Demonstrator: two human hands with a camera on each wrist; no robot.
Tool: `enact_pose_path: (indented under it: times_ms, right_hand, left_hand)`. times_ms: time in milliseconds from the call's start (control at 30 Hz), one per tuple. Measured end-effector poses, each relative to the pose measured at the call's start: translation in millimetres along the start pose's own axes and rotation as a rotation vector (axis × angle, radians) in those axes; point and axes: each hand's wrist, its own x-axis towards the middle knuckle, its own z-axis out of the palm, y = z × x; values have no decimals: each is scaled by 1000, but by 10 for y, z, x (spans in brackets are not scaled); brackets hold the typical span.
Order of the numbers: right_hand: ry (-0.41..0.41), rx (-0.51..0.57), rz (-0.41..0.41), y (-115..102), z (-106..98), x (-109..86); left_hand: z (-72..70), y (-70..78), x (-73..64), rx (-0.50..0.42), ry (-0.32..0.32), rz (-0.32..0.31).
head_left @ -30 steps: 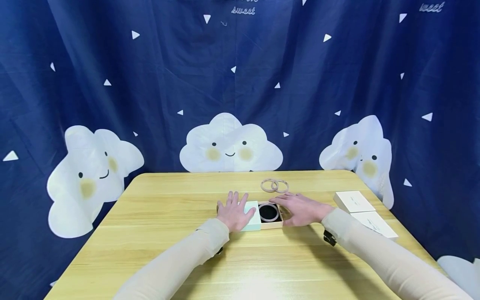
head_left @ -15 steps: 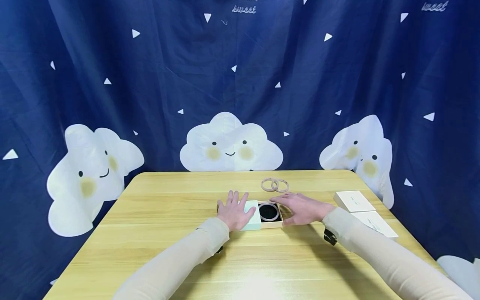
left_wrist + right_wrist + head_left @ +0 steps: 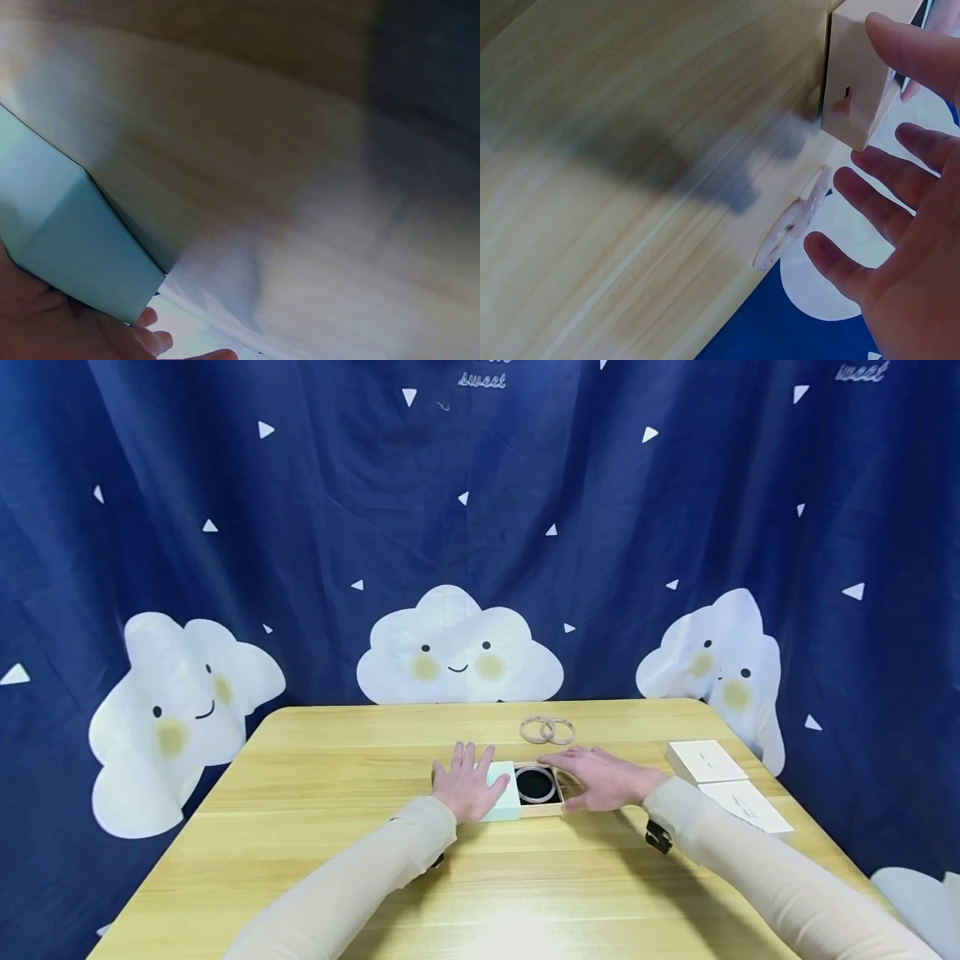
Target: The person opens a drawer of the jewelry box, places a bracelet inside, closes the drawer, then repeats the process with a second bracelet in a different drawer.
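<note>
A mint-green box sleeve (image 3: 501, 791) lies on the table, with a pale pink drawer (image 3: 542, 811) showing out of its right end. A bangle (image 3: 536, 798) rests on black lining inside the drawer. My left hand (image 3: 467, 787) rests on the sleeve with its fingers spread; in the left wrist view, the sleeve (image 3: 86, 247) partly covers that hand. My right hand (image 3: 606, 779) is at the drawer's right end, thumb near the front corner and fingertips near the back corner. In the right wrist view its fingers are extended around the drawer (image 3: 855, 71); contact is hard to tell.
Two bangles (image 3: 536, 730) overlap on the table (image 3: 360, 852) behind the box. Two white boxes (image 3: 708, 762) stand at the right, beyond my right forearm. A dark blue curtain (image 3: 315, 568) with clouds hangs behind the table.
The view shifts very slightly with the head. Hands, box and bangles otherwise keep their places.
</note>
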Motion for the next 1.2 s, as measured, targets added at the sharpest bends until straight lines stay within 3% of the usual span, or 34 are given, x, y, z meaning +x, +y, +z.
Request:
enact_pose_path:
  times_ms: [600, 967, 1200]
  right_hand:
    - [32, 0, -14, -96, 73, 104]
    - [47, -42, -11, -78, 136, 164]
    - [50, -13, -27, -105, 133, 183]
  left_hand:
    - [-10, 15, -34, -3, 8, 8]
    - [39, -9, 24, 23, 9, -2]
    - [49, -6, 36, 27, -6, -10]
